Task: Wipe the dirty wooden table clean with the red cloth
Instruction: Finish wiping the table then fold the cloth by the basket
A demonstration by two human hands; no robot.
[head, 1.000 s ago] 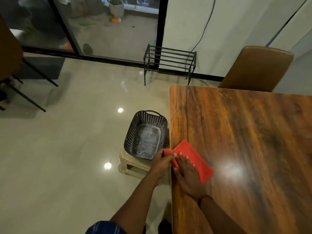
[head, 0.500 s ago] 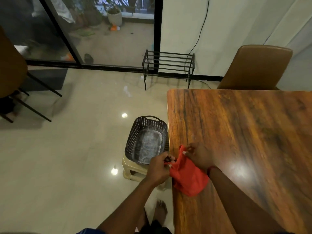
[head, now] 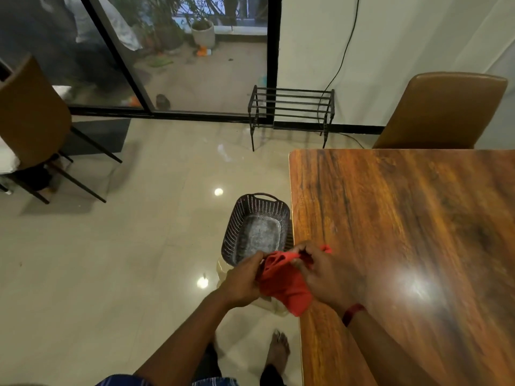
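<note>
Your red cloth (head: 284,282) is bunched and drooping, lifted off at the left edge of the wooden table (head: 404,232). Your left hand (head: 245,282) and right hand (head: 328,277) both pinch its top; it's blurry, probably twisted between them.

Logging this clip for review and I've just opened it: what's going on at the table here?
A person holds the red cloth in both hands at the near left edge of the wooden table. The left hand and right hand pinch it bunched up, lifted off the tabletop rather than pressed flat. A dark slotted basket sits on a low stool beside the table. No wiping stroke is under way.
</note>
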